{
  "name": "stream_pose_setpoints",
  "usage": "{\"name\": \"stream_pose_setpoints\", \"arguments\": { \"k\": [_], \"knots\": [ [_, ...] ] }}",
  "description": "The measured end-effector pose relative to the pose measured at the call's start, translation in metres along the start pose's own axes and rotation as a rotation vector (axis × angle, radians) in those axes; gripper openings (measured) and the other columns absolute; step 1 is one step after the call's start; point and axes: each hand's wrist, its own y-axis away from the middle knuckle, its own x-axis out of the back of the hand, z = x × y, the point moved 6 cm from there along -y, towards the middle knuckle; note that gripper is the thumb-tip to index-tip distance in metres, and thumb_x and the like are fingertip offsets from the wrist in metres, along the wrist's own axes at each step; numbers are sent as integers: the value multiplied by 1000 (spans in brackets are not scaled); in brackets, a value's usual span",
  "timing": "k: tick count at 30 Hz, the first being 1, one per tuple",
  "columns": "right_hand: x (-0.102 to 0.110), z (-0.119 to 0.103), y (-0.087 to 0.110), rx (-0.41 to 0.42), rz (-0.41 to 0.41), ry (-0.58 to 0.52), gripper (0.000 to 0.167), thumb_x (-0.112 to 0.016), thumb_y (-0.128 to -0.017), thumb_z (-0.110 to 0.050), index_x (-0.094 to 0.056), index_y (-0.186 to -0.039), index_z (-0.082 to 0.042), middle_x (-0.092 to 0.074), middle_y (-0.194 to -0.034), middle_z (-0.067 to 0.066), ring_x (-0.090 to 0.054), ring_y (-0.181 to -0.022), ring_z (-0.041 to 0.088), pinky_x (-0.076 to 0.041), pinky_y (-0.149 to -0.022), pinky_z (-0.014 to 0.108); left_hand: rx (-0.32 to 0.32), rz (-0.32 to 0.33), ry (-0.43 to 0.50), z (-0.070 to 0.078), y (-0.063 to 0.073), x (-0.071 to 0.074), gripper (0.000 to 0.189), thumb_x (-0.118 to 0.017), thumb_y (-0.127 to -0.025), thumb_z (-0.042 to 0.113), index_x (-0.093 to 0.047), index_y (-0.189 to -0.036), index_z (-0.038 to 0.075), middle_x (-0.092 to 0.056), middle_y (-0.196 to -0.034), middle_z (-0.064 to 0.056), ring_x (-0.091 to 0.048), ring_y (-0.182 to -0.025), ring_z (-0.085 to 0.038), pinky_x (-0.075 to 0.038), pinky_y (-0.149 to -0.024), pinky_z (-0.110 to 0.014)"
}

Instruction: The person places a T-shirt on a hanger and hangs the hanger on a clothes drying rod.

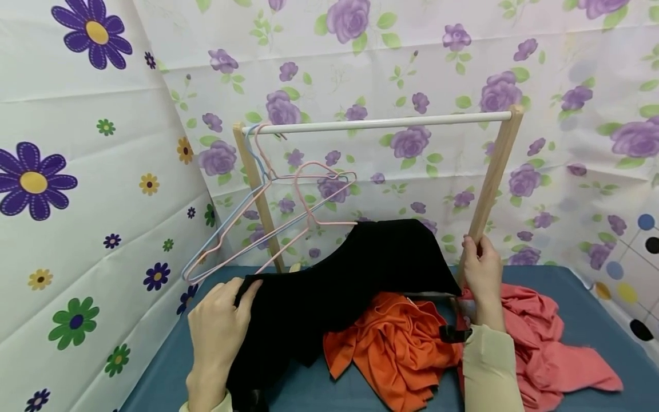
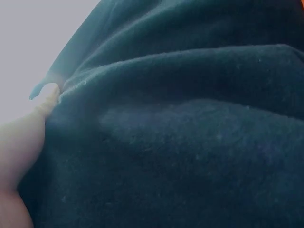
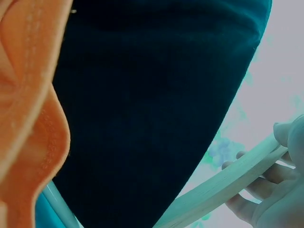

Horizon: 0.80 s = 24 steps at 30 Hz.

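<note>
My left hand (image 1: 218, 320) pinches the black cloth (image 1: 334, 292) by its near upper edge; my right hand (image 1: 482, 269) is wrapped round the right post (image 1: 494, 177). The cloth slants up from my left fingers and over beside that post, partly above the orange cloth (image 1: 396, 349). The front pink hanger (image 1: 310, 220) meets its top edge, hook below the rail (image 1: 381, 123). I'd say a firm post steadies things, while the left should pinch cloth and hanger together against slipping. Fabric fills my left wrist view, so I can't tell whether it does.
</note>
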Motion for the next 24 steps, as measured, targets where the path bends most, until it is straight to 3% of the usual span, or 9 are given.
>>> {"name": "stream_pose_setpoints", "arguments": {
  "k": [5,11,14,18,24],
  "knots": [
    [-1,-3,1,22,-10,-1,38,-48,-104,-32,-62,-124,-3,-65,-109,16,-57,-82,7,-42,-67,16,-17,54,-13,4,-14,2,41,-78,-85,26,-46,-62,15,-26,-52,6,-19,-42,-7,-14,-38,-27],
    [-2,-2,3,24,10,18,38,-47,-104,-31,-61,-128,-4,-66,-109,17,-58,-86,13,-42,-67,15,-25,78,-14,5,-39,7,32,-75,-88,28,-60,-68,8,-38,-49,-1,-26,-39,-12,-17,-38,-29],
    [-3,0,5,8,24,57,40,-46,-104,-33,-61,-127,-4,-67,-110,18,-60,-94,20,-42,-72,16,-4,76,-15,2,-50,9,32,-73,-90,29,-62,-70,6,-41,-49,-3,-27,-38,-15,-17,-38,-31],
    [-4,3,5,-18,35,73,42,-45,-104,-36,-61,-127,-4,-66,-111,18,-61,-100,28,-42,-75,20,49,51,-15,-2,-63,8,36,-68,-94,32,-62,-71,5,-33,-47,-2,-24,-38,-17,-16,-39,-32],
    [-3,2,3,-35,45,65,44,-44,-104,-39,-60,-128,-5,-66,-113,18,-62,-102,30,-44,-76,26,97,39,-10,-6,-73,2,36,-64,-96,37,-72,-88,3,-42,-47,-6,-27,-39,-19,-18,-38,-33]
  ]
}}
